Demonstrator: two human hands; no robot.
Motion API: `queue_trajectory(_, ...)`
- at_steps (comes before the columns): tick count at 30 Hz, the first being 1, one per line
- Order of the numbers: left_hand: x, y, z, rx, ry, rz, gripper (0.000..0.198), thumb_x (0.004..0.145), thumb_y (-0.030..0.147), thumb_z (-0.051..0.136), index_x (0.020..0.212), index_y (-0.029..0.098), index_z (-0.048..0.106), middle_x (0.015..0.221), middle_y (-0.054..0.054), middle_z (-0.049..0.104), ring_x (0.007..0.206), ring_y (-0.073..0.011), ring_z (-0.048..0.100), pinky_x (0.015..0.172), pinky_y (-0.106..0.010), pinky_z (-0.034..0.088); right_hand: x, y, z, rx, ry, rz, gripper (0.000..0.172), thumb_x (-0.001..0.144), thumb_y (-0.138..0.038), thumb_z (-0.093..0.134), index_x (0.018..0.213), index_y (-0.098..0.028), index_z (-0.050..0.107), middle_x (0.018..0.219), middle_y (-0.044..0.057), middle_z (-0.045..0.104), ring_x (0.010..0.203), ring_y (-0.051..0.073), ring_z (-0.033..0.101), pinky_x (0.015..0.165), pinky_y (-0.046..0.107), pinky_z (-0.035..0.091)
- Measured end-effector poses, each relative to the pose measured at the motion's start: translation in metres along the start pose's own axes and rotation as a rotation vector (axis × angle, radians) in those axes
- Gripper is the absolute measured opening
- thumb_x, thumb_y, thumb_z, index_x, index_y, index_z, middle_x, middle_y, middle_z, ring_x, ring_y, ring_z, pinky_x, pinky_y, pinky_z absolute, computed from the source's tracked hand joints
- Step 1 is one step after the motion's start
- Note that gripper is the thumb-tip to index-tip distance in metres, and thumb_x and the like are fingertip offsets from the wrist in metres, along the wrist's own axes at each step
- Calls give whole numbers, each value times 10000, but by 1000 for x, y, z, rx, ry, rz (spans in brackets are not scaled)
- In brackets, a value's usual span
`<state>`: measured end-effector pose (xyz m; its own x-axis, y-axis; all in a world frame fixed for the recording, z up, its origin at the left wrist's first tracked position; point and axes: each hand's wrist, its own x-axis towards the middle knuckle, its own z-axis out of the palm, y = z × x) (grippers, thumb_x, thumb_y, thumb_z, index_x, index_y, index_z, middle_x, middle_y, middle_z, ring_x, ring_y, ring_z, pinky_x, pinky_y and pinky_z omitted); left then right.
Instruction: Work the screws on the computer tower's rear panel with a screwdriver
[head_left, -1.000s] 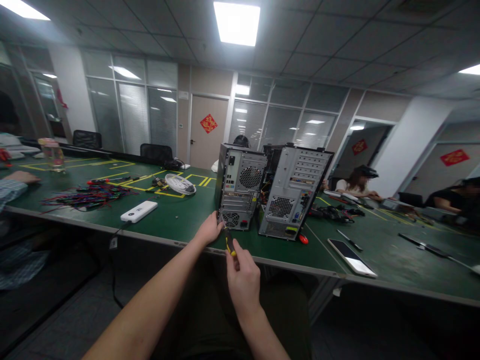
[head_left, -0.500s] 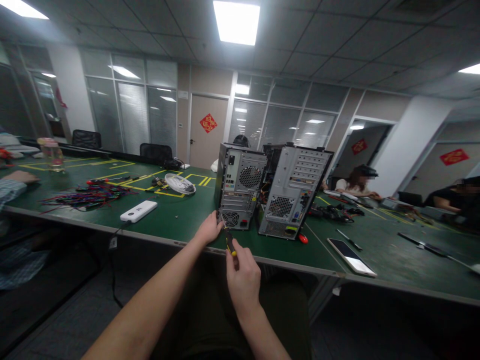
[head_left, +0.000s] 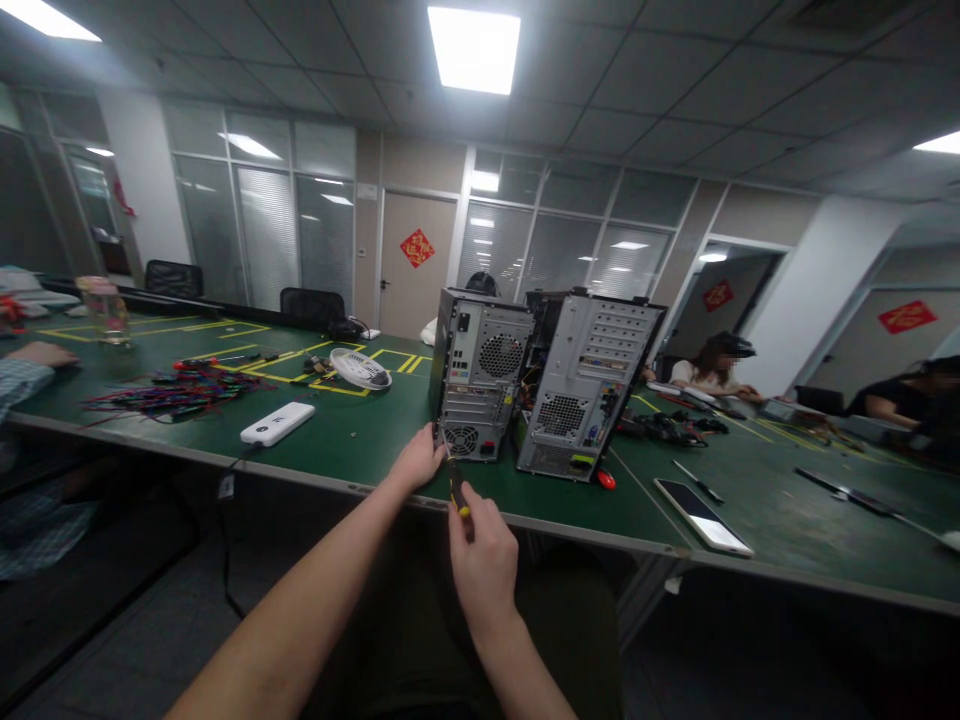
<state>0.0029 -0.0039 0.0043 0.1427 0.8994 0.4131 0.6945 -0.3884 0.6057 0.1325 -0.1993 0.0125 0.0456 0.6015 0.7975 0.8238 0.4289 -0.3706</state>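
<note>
at lower centre, the right hand (head_left: 484, 556) is holding a screwdriver (head_left: 457, 486) up to the left computer tower (head_left: 484, 385), standing mid-frame; the left hand (head_left: 418, 461) is lying at its lower-left corner, grip unclear.

The left case (head_left: 480, 400) and right case (head_left: 566, 400) stand side by side on my table (head_left: 352, 458).
My left hand (head_left: 418, 460) is at the left case's lower left corner; my right hand (head_left: 484, 550), in front of that case, holds a screwdriver (head_left: 457, 485) pointing at its lower part. To my left, a power bank (head_left: 277, 424) lies near the front edge, with a heap of wires (head_left: 169, 398) to its left and back, a bottle (head_left: 111, 312) beyond the wires, and a cover (head_left: 361, 369) behind and to the right. Right of the right case lie cables (head_left: 675, 428); nearer me is a phone (head_left: 703, 515). Behind the table is a door (head_left: 416, 300).
</note>
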Motion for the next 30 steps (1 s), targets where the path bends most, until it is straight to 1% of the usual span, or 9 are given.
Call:
queue_trajectory(3,0,1,-1,-5,-5,7,518,1002,351,564,1442,95,469,1398,-236,637,1331,-304,614,1100,-396,459,0,-1,0,-45,0,-32,350,1097,-276,453,1294,-163,719,937,93,717,827,190,720,761,272,565)
queue_trajectory(5,-1,1,-2,-13,-5,14,498,999,353,567,1423,104,489,1390,-233,643,1319,-306,621,1097,-396,461,-1,-1,1,-41,-10,-23,334,1093,-285,470,1278,-157,718,953,97,730,832,192,728,770,277,568)
queue_trajectory(9,-1,2,-2,-12,-6,9,507,995,380,574,1416,107,498,1367,-230,655,1293,-311,637,1089,-395,466,-2,1,5,-9,-56,82,310,1082,-370,532,1188,-134,704,881,76,762,697,180,737,688,261,560)
queue_trajectory(11,-2,2,-2,-7,-6,2,532,997,383,568,1435,94,479,1376,-237,649,1297,-315,634,1091,-401,466,-2,1,6,-21,-64,98,309,1083,-378,530,1183,-139,697,865,71,764,682,178,736,667,254,549)
queue_trajectory(15,-1,3,-3,-4,-12,6,541,998,379,561,1444,85,471,1395,-241,637,1324,-316,618,1105,-402,460,-1,1,3,-74,-35,-8,315,1096,-320,465,1236,-150,691,946,99,751,823,205,739,748,282,556)
queue_trajectory(17,-2,3,-3,-3,-15,14,542,996,374,562,1440,76,471,1398,-246,635,1330,-321,613,1112,-406,457,0,0,2,-92,-35,-33,303,1092,-299,458,1227,-157,688,951,99,747,847,214,739,759,290,550)
queue_trajectory(20,-2,3,-3,-4,-12,19,531,998,362,559,1441,83,470,1402,-245,634,1326,-320,615,1106,-409,461,1,0,3,-114,-92,20,230,1071,-312,515,1154,-162,669,947,92,766,801,209,753,716,273,526)
queue_trajectory(24,-4,5,-5,8,-16,9,534,1000,366,560,1445,85,467,1406,-251,630,1320,-321,619,1098,-407,463,5,-1,4,-188,-188,117,148,1044,-324,586,1076,-184,620,837,47,762,677,198,744,605,253,445)
queue_trajectory(30,-6,12,-10,-3,-29,-12,482,1003,367,560,1396,95,504,1381,-236,645,1305,-313,628,1090,-381,463,18,2,1,-309,-273,127,129,1023,-296,629,1101,-205,582,849,29,760,718,204,756,581,263,386)
